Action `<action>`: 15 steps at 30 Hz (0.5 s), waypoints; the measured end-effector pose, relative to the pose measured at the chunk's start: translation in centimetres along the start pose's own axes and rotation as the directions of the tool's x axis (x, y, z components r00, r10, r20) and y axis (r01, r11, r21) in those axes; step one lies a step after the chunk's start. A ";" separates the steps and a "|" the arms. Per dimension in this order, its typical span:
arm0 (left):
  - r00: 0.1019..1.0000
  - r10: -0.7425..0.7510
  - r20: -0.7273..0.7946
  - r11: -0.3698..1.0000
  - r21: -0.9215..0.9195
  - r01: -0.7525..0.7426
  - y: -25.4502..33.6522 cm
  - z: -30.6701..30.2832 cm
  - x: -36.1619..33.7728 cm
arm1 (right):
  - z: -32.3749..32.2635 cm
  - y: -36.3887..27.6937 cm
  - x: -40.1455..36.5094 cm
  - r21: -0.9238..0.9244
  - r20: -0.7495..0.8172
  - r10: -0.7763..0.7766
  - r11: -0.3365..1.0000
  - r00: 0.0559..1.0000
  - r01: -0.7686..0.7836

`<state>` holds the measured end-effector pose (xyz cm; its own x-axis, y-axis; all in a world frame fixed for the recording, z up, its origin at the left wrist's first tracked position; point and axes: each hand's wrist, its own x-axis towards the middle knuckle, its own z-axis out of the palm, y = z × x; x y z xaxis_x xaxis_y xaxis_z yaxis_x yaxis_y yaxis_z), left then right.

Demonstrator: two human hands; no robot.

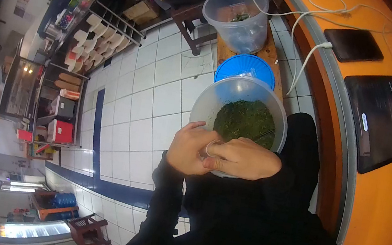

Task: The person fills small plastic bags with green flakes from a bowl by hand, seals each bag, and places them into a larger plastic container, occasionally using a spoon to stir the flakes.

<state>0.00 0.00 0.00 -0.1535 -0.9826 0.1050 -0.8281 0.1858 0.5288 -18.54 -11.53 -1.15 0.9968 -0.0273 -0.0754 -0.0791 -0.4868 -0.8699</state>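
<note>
A translucent plastic tub [202, 104] with finely chopped green leaves [245, 120] in it stands close against my lap. My left hand [192, 148] and my right hand [246, 159] meet over its near rim, fingers curled together. A thin pale loop shows between them; I cannot make out what it is or what the fingers hold. A thin dark shape lies on the leaves at the right. Just behind the tub is a blue lid [245, 67] with clear plastic on it.
Farther back, another translucent tub [214, 14] holds some green bits and stands on a wooden bench [274, 58]. On my right, an orange counter [336, 73] carries a tablet [380, 122], a dark phone-like device [354, 45] and white cables. Shelves [99, 36] stand left across the tiled floor.
</note>
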 end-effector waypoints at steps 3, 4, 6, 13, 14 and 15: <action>0.996 0.000 -0.091 0.996 -0.092 -0.009 -0.7 0.8 0.1 | 0.2 0.3 -0.3 0.063 -0.120 -0.058 0.996 0.991 0.066; 0.991 0.029 -0.131 0.990 -0.135 -0.046 -1.2 0.6 0.4 | 0.4 0.8 0.1 0.134 -0.303 -0.141 0.973 0.943 0.189; 0.988 -0.014 -0.154 0.982 -0.187 -0.015 -1.8 -0.3 0.3 | 0.0 0.8 0.3 0.251 -0.524 -0.165 0.907 0.835 0.337; 0.927 -0.159 -0.341 0.933 -0.359 0.028 -4.4 1.4 2.0 | -2.8 3.7 0.0 -0.077 -0.621 0.173 0.957 0.765 -0.279; 0.925 -0.147 -0.351 0.937 -0.349 0.016 -4.8 1.9 2.2 | -1.6 5.9 0.1 -0.247 -0.578 0.195 0.883 0.792 -0.398; 0.925 -0.141 -0.353 0.934 -0.357 0.006 -5.0 2.4 2.5 | -0.6 7.8 0.4 -0.410 -0.540 0.228 0.769 0.810 -0.490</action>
<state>2.43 -3.42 -4.37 0.1658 -0.9328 0.3200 -0.5816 0.1695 0.7956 -18.70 -15.90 -7.70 0.7966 -0.6045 0.0038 -0.5438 -0.7193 -0.4322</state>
